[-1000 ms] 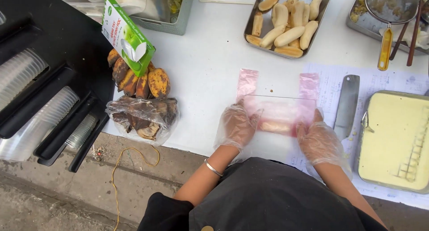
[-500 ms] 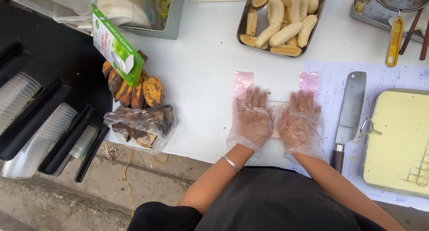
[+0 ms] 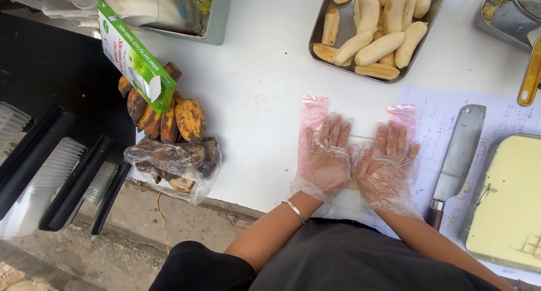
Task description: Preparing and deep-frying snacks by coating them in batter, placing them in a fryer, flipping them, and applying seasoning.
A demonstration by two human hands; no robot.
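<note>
Hands in thin clear disposable gloves press flat, side by side, on a pink-tinted plastic bag [image 3: 360, 122] at the near edge of a white table [image 3: 259, 94]. Left hand [image 3: 326, 156] and right hand [image 3: 389, 164] both have fingers stretched straight and slightly spread, palms down, gripping nothing. A pale piece of food seems to lie inside the bag beneath the palms, mostly hidden, so how flat it has become cannot be told. Judging by this, the pressing looks to be underway rather than finished.

Just right of the right hand lies a cleaver [image 3: 459, 156], blade pointing away, on lined paper [image 3: 437, 116]. Farther right sits a pale yellow rectangular block in a metal frame [image 3: 507, 201]. Left of the hands, near the table's edge, a clear bag of dark banana peels [image 3: 174, 164] rests beside a bunch of overripe, spotted bananas [image 3: 169, 113], with a green and white carton [image 3: 135, 57] leaning on them.

Farther away, a metal tray [image 3: 329, 60] holds many peeled bananas [image 3: 377, 26] not yet bagged, so plenty appears left to do. At far left, black racks hold stacks of clear plastic cups [image 3: 51, 167]. Below the table is rough concrete ground [image 3: 112, 251].
</note>
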